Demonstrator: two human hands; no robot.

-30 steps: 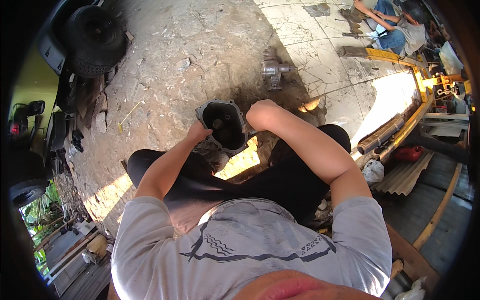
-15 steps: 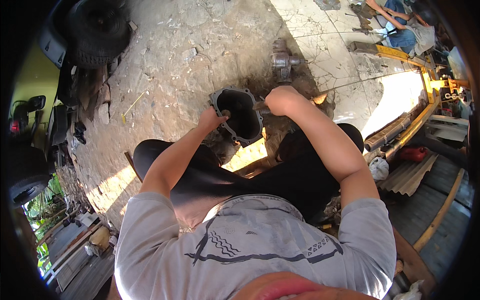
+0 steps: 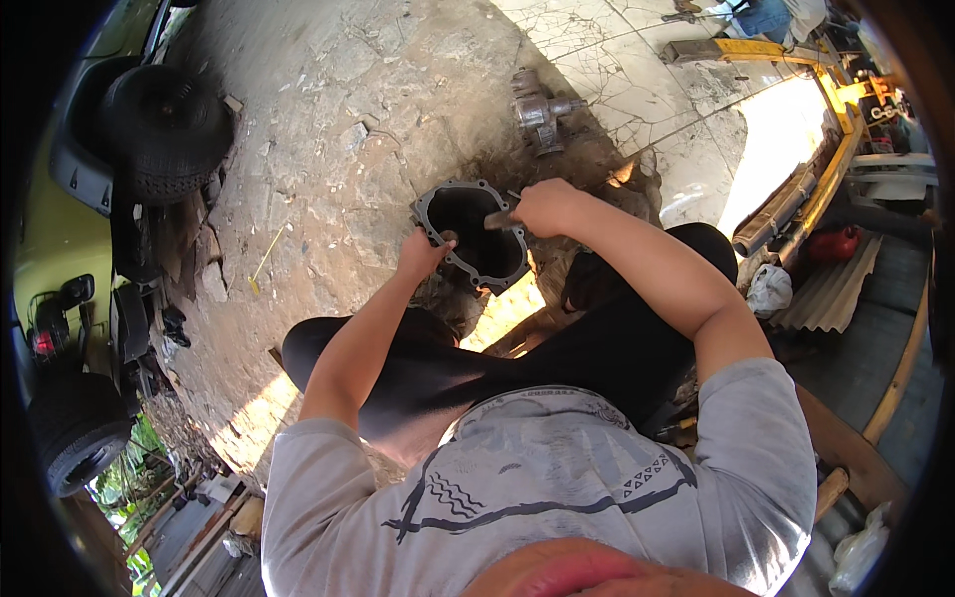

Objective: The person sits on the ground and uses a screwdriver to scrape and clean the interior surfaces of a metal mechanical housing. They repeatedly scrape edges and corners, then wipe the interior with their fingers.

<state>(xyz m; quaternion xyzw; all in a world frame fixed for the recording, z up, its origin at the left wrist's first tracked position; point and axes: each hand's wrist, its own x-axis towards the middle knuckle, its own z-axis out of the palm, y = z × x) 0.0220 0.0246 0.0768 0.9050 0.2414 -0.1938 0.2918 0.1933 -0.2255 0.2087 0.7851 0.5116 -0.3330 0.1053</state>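
Note:
A hollow, dark metal housing (image 3: 473, 211) with a flanged, bolt-holed rim stands between my knees, its opening facing up. My left hand (image 3: 423, 255) is closed on the near-left side of its rim, with the thumb over the inner edge. In my right hand (image 3: 548, 207) is a short, flat, brownish tool like a scraper (image 3: 498, 220), gripped in a fist. The tool's end reaches over the right rim into the opening; I cannot tell whether it touches the metal. Shadow hides the bottom of the housing.
Beyond the housing a greasy metal part with stub shafts (image 3: 540, 114) lies on the rough floor. A yellow metal frame (image 3: 844, 139) runs along the right. Leftward are a vehicle's tyre (image 3: 164, 132) and a yellow strip (image 3: 267, 261). Another person (image 3: 771, 18) sits at the upper right.
The view has shifted, so surroundings appear moved. My right hand and the tool have come slightly inward over the housing's opening. My left hand keeps its hold on the rim.

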